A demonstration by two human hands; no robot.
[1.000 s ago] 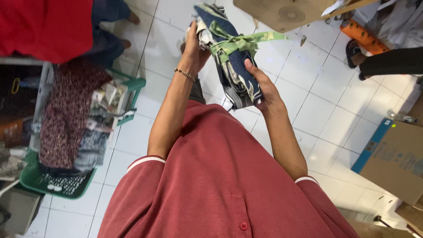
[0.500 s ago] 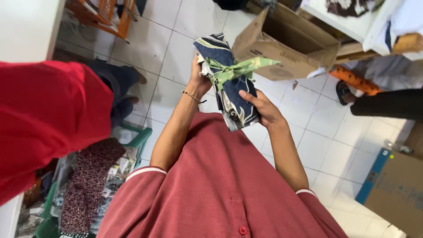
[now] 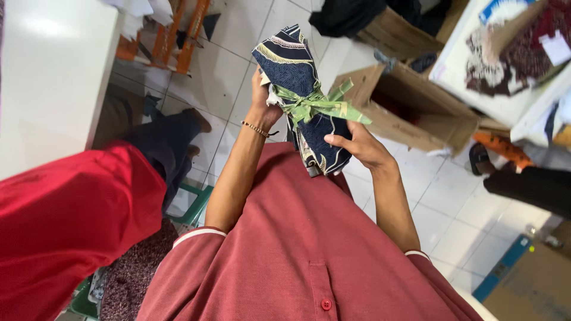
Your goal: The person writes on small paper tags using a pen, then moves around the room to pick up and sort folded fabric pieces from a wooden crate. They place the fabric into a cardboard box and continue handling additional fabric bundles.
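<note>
White tiled floor [image 3: 452,208]: open cardboard box [image 3: 410,101] (brown), green basket [image 3: 193,205].

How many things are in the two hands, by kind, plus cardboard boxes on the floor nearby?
Folded dark blue cloth bundle, in both hands, left hand and right hand: 1
Green tie around the bundle: 1
Open cardboard boxes, one near, one further off: 2
Total: 4
</note>
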